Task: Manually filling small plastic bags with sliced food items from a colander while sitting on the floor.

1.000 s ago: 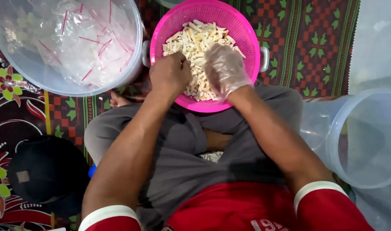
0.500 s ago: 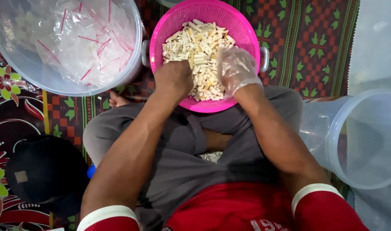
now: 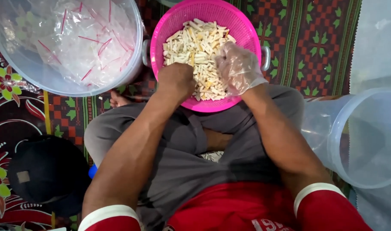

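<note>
The head view looks straight down on a person sitting cross-legged in grey trousers and a red shirt with white-trimmed sleeves. A pink perforated basket sits on the patterned mat just past the knees, filled with pale, short stick-shaped snack pieces.

The bare left hand rests at the near edge of the heap, its fingers curled together into a loose fist; whether it grips any pieces cannot be told, since the back of the hand hides the palm. The right hand wears a thin clear plastic glove and lies on the right part of the heap, fingers bent down into the pieces and close together.

To the upper left, touching the basket's side, stands a large clear tub holding crumpled clear plastic bags with red strips. At the right edge a clear plastic bucket lies on its side. A dark cap sits on the mat by the left knee.
</note>
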